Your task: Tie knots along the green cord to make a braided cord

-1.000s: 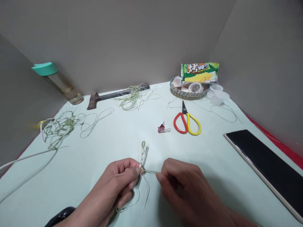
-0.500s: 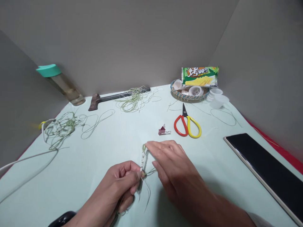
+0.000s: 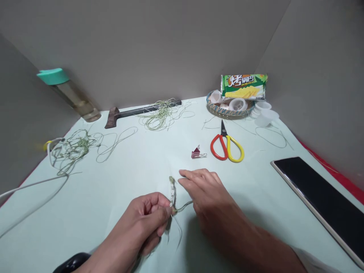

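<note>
My left hand (image 3: 150, 220) has thumb and forefinger pinched on the lower end of a small green-and-white braid (image 3: 172, 191), nearer me than the scissors (image 3: 224, 133) and left of them. My right hand (image 3: 210, 201) has its fingers stretched out just beside the braid's tip; a green cord (image 3: 184, 206) runs in under it, can't tell if I've got hold of that. I'd guess the braid's super light, soft and bendy, the thin cord kinda slippery, so grip the knotted lower end. Binder clip (image 3: 196, 153) is just left of the scissors, basket (image 3: 227, 113) behind them.
</note>
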The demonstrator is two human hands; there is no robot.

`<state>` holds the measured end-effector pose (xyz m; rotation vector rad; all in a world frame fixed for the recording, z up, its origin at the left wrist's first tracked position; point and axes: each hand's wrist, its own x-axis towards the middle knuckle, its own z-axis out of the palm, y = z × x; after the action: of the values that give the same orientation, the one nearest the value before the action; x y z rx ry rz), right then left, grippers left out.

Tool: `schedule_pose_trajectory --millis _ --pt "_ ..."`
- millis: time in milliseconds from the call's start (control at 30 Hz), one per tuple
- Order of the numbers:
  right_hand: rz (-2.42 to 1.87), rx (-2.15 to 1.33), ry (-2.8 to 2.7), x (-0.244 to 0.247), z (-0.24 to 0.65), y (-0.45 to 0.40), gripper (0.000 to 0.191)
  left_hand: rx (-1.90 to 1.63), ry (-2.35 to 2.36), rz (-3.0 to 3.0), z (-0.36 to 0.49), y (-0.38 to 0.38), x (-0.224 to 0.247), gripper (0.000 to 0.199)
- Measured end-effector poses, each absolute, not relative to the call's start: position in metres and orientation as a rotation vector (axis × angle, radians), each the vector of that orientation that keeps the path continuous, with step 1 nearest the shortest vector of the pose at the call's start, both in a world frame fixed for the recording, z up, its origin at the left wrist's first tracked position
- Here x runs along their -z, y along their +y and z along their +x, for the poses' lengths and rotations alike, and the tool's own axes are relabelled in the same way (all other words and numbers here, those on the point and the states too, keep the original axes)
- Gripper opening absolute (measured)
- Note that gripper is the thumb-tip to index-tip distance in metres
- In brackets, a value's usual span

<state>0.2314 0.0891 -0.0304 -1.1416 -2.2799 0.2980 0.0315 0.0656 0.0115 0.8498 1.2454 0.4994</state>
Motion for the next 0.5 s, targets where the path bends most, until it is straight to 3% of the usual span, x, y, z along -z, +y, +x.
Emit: schedule_pose_trajectory --millis 500 --pt "-1.197 -0.548 -2.100 0.010 0.229 0.082 0.040 -0.428 1.259 0.909 0.030 0.063 -0.012 0.028"
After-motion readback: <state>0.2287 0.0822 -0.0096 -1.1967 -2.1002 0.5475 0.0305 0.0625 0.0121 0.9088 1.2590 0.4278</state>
